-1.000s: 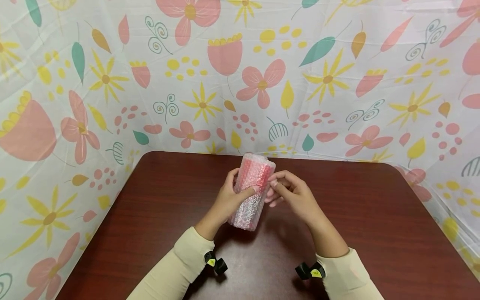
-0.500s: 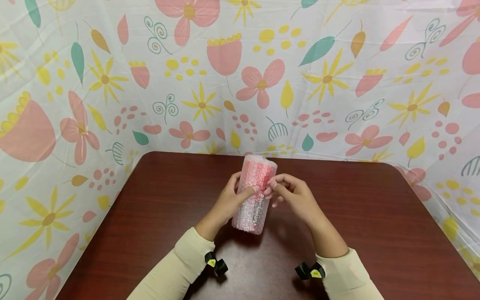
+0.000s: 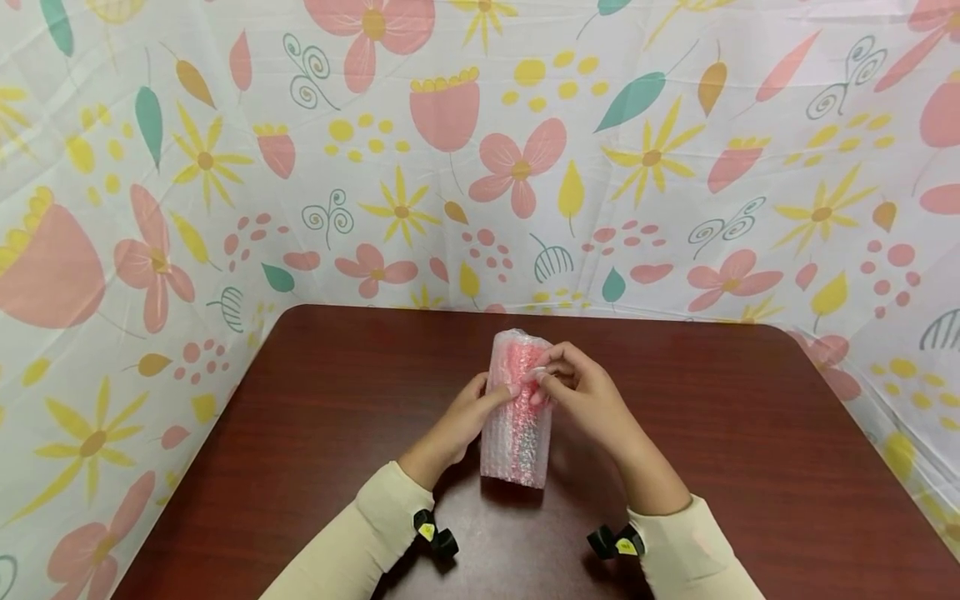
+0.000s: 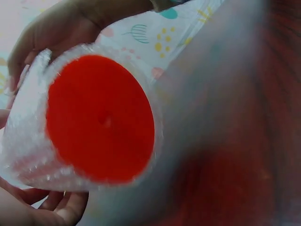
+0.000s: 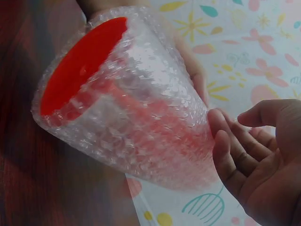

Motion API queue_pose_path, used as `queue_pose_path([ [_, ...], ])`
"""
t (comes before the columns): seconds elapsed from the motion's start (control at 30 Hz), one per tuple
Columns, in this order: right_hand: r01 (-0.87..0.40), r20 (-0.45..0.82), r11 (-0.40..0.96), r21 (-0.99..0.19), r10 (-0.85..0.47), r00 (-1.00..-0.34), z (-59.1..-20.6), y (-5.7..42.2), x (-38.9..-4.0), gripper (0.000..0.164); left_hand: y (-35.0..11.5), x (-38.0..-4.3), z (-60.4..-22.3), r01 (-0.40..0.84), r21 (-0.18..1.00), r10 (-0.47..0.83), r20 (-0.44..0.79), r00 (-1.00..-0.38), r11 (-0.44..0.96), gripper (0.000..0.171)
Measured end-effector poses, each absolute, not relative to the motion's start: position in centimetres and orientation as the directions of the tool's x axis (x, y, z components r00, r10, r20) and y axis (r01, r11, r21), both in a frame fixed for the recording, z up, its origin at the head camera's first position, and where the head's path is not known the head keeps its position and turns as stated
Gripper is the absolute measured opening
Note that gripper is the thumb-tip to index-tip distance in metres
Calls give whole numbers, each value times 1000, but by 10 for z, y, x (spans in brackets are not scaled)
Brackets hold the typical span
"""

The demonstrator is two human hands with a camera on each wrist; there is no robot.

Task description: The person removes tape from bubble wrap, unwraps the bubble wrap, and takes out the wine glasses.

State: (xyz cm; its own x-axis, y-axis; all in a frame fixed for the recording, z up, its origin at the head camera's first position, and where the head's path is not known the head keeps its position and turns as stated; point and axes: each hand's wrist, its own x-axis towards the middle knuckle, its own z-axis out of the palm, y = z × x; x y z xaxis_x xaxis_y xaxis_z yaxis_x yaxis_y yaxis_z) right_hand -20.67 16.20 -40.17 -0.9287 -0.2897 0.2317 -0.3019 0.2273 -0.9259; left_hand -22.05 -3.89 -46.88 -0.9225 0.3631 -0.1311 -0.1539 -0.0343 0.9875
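A red cylinder rolled in clear bubble wrap (image 3: 502,446) is held tilted above the table. In the left wrist view, its flat round red end (image 4: 101,120) shows through an opening in the wrap. My left hand (image 3: 463,421) grips the roll from the left, thumb across its front and fingers behind. At the upper right side, my right hand (image 3: 592,400) has thumb and forefinger together at the edge of the bubble wrap, pinching it. Its other fingers (image 5: 228,160) lie curled close against the wrapped side. What the cylinder is stays hidden under the wrap.
The dark red-brown wooden table (image 3: 345,375) has rounded far corners. A white cloth (image 3: 465,192) printed with flowers and leaves hangs behind it and along both sides. Small black cameras sit at both sleeve cuffs (image 3: 397,500).
The wrapped cylinder has come slightly nearer and turned more upright, with less silvery glare on its front. My left hand has shifted down and right with it; the right hand's fingertips lie further over its front.
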Motion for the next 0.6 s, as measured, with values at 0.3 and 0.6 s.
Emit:
queue_pose_path([
  [0.3, -254, 147, 329, -910, -317, -937, -415, 154, -211, 13, -38, -213, -487, -199, 980, 329, -185, -926, -9, 60],
  [0.6, -399, 216, 553, -731, -367, -905, -426, 139, -213, 15, -51, -203, -494, -92, 984, 282, -132, -950, 152, 46],
])
